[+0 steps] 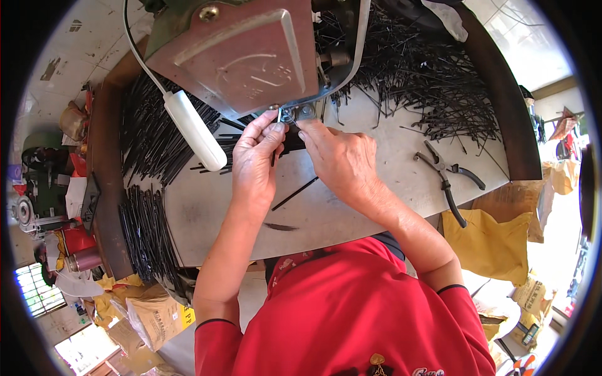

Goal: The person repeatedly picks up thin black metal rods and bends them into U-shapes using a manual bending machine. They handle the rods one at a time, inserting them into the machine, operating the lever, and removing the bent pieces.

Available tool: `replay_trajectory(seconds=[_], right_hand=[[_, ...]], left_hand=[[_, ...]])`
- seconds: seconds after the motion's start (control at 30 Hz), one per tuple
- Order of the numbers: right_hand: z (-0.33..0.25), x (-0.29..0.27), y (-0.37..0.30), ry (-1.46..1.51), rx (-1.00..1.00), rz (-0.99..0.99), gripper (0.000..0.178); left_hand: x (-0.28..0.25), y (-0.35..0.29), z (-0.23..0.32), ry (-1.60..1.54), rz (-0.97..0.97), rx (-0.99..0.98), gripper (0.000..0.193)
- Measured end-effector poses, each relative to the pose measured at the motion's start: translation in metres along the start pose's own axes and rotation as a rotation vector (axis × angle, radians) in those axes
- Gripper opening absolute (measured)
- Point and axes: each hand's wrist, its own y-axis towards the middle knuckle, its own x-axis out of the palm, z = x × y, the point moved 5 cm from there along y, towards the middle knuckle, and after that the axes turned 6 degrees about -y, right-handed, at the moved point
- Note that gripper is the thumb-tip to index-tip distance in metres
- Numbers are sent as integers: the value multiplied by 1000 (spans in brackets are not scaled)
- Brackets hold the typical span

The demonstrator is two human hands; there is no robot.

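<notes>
Under the head of a machine with a worn reddish cover, both my hands meet at a small metal work point. My left hand is closed in a pinch, thumb against fingers, around something small and pale at the tips. A short dark rod end shows below those fingers; whether they hold it I cannot tell. My right hand is closed too, its fingertips against the metal part and what they grip hidden. On the pale tabletop between my forearms lies a single thin black rod.
Black rods lie heaped at the left, with a stacked bundle nearer me. Bent black rods pile up at the far right. Pliers lie open on the right. A white lamp hangs beside the machine. Raised brown edging borders the table.
</notes>
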Motion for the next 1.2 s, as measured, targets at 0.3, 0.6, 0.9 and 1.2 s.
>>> replay_trajectory(seconds=[0.3, 0.6, 0.9, 1.2], right_hand=[[-2, 0, 0, -23, -26, 42, 17], [-1, 5, 2, -21, -21, 39, 20], [0, 18, -13, 27, 23, 54, 22], [-1, 17, -3, 28, 13, 67, 19]], left_hand=[[-4, 1, 2, -17, -61, -67, 26], [-2, 1, 3, -3, -43, -13, 25], [-1, -11, -9, -109, 21, -65, 27], [-2, -4, -6, -62, -14, 33, 28]])
